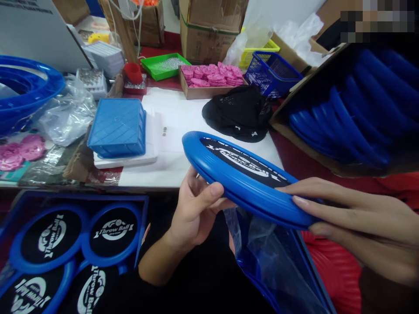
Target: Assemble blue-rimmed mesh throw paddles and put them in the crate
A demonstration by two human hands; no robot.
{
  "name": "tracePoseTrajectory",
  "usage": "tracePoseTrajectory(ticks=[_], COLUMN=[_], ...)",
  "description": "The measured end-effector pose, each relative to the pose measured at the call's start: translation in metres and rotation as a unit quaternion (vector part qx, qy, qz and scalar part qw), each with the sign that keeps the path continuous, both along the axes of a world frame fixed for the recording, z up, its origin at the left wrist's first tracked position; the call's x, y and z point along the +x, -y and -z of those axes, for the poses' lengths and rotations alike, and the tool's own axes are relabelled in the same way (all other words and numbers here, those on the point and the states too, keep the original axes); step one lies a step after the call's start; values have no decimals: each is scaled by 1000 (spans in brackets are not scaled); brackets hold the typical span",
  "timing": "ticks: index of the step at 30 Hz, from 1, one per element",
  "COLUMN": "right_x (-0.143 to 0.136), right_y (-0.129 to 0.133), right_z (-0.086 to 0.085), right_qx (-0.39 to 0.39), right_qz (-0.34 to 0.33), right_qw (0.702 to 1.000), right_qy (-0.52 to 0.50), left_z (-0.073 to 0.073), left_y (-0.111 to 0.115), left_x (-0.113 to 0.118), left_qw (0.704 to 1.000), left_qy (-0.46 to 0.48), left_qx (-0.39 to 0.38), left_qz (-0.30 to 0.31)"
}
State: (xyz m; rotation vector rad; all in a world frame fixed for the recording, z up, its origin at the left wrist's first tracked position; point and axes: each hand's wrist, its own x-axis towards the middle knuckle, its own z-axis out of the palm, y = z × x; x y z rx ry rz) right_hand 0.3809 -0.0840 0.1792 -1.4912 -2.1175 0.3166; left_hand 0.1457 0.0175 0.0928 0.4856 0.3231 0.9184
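Tilted in front of me is a blue throw-ball disc (229, 181) with a black fabric middle printed "Throw Ball" in white. My left hand (196, 211) grips its near left rim, thumb on the side and the other fingers partly hidden beneath. At the disc's right end, my right hand (353, 213) is closed on the rim, fingers on the top and edge. Behind the disc, a pile of black printed fabric pieces (232, 111) lies on the white table sheet (176, 170). Several similar finished-looking discs (113, 233) lie in the blue crate (142, 205) at lower left.
A box of blue rings (347, 113) leans at the right. An upturned blue basket (118, 126) stands left of centre. Behind are pink pieces (212, 76) in a carton, a green tray (163, 65) and a dark blue basket (271, 74). Red ridged parts (337, 270) lie lower right.
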Motion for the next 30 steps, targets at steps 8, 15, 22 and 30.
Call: tracePoseTrajectory(ticks=[8,15,22,30], right_x=[0,-4,0,-1], right_y=[-2,3,4,-7], right_z=[-1,-2,0,13], right_qx=[-10,10,27,69], right_qz=[-55,-52,-72,-107], right_qw=[998,998,996,990], right_qy=[4,23,50,67], left_z=[1,2,-1,10], left_y=[-1,1,0,-9], left_x=[2,1,2,0], left_qw=[1000,1000,1000,1000], left_qy=[0,-7,11,-3], left_qx=[-3,19,15,30], left_qz=[8,8,7,7])
